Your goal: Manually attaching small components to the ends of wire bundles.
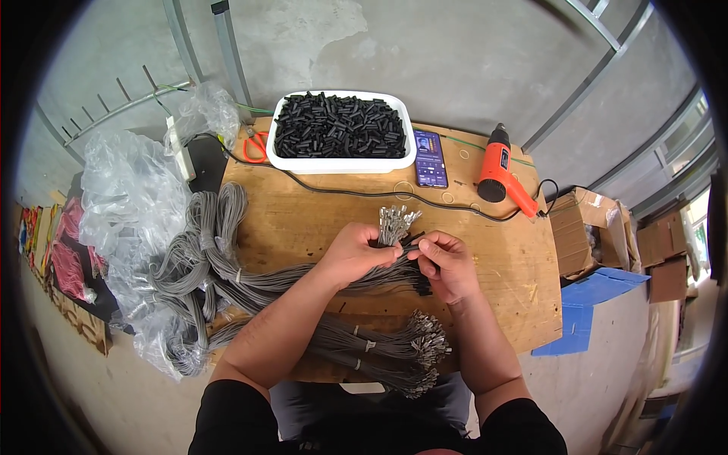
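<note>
While my left fingers (384, 255) clutch a silver-tipped grey cable bundle (395, 224) over the brown wooden surface (509, 262), my right fingers (437, 251) have got a slim black tube (412, 246) pinched, around 5 o'clock from its metal ends.

Straight beyond your fingers (438, 250), a phone (431, 159) with a lit screen lies on the wooden surface (516, 280), while an orange-handled hand tool (255, 139) sits farther off to their left. Well left of them you see crumpled clear plastic (136, 193) and, farther out, a pink bundle (68, 265). To their right, past the edge, are an open cardboard box (570, 236) and a blue folded piece (569, 326).
</note>
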`<action>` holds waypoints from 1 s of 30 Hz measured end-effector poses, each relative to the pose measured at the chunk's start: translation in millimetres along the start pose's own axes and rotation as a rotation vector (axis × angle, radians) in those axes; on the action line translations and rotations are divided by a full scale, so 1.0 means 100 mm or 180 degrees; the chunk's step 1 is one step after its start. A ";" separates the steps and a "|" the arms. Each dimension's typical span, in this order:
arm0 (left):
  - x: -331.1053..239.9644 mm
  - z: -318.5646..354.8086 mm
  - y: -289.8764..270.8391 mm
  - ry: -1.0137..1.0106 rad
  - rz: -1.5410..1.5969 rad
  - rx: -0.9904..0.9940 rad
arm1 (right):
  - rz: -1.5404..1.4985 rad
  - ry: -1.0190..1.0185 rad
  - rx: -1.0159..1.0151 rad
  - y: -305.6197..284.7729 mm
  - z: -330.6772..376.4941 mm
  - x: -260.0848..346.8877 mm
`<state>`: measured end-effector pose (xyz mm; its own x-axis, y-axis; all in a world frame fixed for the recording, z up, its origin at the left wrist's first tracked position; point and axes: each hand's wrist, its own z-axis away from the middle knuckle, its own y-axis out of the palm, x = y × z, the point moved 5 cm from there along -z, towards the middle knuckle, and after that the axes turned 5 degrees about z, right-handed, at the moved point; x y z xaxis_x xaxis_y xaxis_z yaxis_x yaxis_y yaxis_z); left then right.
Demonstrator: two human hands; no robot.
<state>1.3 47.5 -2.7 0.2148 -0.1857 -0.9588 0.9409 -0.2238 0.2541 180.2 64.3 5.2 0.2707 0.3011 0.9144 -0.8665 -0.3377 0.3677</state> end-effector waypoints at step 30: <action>-0.07 0.02 0.11 0.0089 -0.0692 -0.0011 | 0.1263 -0.0969 -0.0414 0.03 0.02 0.08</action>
<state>9.7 44.6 7.4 0.0139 -0.1068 -0.9942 0.9668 -0.2523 0.0406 181.1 64.0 13.8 0.0036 -0.1075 0.9942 -0.9670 -0.2537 -0.0239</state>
